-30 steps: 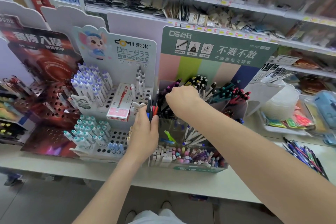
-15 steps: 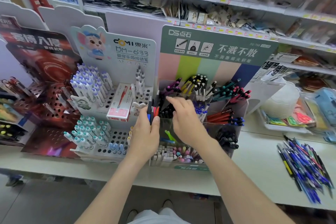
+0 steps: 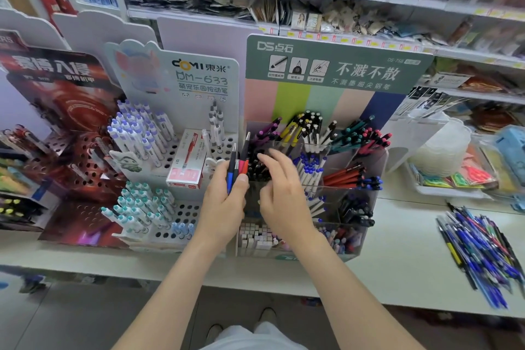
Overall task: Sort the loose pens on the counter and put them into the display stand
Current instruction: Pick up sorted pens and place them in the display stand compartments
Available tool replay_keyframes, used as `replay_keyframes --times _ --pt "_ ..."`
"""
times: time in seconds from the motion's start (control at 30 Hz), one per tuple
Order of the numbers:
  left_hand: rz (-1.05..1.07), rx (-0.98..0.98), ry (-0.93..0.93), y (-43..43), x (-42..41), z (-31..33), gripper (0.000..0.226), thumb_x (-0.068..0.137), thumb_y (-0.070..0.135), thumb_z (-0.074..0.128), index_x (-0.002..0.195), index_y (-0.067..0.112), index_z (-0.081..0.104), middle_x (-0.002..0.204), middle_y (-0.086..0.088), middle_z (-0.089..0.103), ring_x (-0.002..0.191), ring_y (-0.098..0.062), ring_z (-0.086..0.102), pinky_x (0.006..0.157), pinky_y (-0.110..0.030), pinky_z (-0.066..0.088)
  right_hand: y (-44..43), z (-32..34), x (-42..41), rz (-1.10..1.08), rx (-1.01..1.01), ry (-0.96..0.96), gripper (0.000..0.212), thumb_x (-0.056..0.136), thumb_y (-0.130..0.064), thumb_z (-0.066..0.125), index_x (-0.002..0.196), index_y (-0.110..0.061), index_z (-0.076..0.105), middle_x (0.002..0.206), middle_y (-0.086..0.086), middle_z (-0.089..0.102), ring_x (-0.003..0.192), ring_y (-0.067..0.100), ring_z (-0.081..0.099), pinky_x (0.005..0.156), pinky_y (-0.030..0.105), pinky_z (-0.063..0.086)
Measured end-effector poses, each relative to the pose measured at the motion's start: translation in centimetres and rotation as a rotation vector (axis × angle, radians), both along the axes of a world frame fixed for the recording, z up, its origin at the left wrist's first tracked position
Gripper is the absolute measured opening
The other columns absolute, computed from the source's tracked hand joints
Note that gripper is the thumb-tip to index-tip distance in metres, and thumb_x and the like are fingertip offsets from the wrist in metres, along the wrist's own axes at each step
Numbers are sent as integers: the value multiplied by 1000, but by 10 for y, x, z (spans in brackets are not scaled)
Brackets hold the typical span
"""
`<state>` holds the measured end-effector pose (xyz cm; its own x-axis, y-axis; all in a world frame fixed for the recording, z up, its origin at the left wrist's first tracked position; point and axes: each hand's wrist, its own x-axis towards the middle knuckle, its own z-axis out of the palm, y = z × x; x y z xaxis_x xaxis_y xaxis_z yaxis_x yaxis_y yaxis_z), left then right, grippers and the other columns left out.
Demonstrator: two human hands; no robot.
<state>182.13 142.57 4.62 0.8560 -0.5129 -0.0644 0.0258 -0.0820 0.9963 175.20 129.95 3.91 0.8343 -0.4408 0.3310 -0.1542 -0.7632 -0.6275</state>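
Now the left hand (image 3: 224,204) grips a few pens (image 3: 237,165) upright, just left of the right hand's (image 3: 284,196) relaxed, empty fingers (image 3: 270,156) above the display stand (image 3: 326,105). The loose pile (image 3: 480,253) lies well to their right.

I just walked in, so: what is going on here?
A person's left hand grips a small bunch of blue, black and red pens upright. The empty right hand hovers over the clear plastic display stand. A pile of loose, mostly blue pens lies on the white counter to the right.
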Motion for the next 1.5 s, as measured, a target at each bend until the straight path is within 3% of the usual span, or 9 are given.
replay_keyframes --times 0.23,0.4,0.67,0.9,1.07,1.2,1.3,1.4,1.5 --pt "-201 -141 233 -16 -21 19 27 117 28 38 123 16 62 69 -4 47 59 -16 40 51 -32 31 8 46 -26 -95 800 -108 13 104 -20 68 110 -18 80 81 5 78 63 23 74 56 35 61" --pt "-371 -84 207 -32 -32 23 24 115 26 47 132 24 64 79 -4 61 66 -19 55 57 -35 48 -16 39 -45 -292 642 -123 12 99 -32 74 93 -23 79 72 -3 76 65 18 73 66 41 62" --pt "-310 27 230 -70 -48 14 21 114 24 50 130 11 55 108 -8 79 97 -26 79 91 -49 65 -58 41 -74 -527 593 -477 22 115 -37 40 123 -30 60 64 2 63 59 22 69 63 46 59" --pt "-259 -36 329 -95 -53 11 17 113 20 53 109 6 61 90 -10 69 86 -27 73 88 -52 65 -138 61 -79 -309 -135 552 37 98 -26 52 126 -36 74 115 -1 60 98 30 64 82 38 52" --pt "-241 -89 392 -113 -56 14 25 113 27 53 123 6 63 100 -10 76 83 -26 71 78 -48 65 -161 63 -47 -54 -385 677 34 88 -5 67 115 -25 75 108 7 69 92 35 67 71 37 49" --pt "-220 -53 323 -123 -60 11 28 112 32 53 126 9 63 106 -8 77 73 -22 63 55 -33 52 -183 48 -55 30 -247 540 36 86 -15 77 121 -24 76 111 0 73 103 24 68 84 36 56" --pt "-217 -72 309 -130 -65 9 26 113 33 51 127 15 62 98 -6 73 66 -18 48 49 -27 36 -174 45 -77 -76 -125 124 13 98 -26 71 105 -23 81 97 -9 76 91 12 68 85 34 56" --pt "-276 -97 284 -139 -68 10 29 113 36 52 135 20 60 92 -6 68 65 -16 44 50 -25 34 -150 52 -92 -78 360 -13 30 107 -34 62 85 -27 80 74 -12 75 71 6 70 72 26 54" --pt "-324 -34 187 -146 -70 14 40 112 39 52 149 23 52 79 -4 56 64 -14 47 52 -22 39 -137 52 -94 -44 688 -55 19 106 -30 65 100 -27 83 88 -6 81 83 17 78 82 45 63"
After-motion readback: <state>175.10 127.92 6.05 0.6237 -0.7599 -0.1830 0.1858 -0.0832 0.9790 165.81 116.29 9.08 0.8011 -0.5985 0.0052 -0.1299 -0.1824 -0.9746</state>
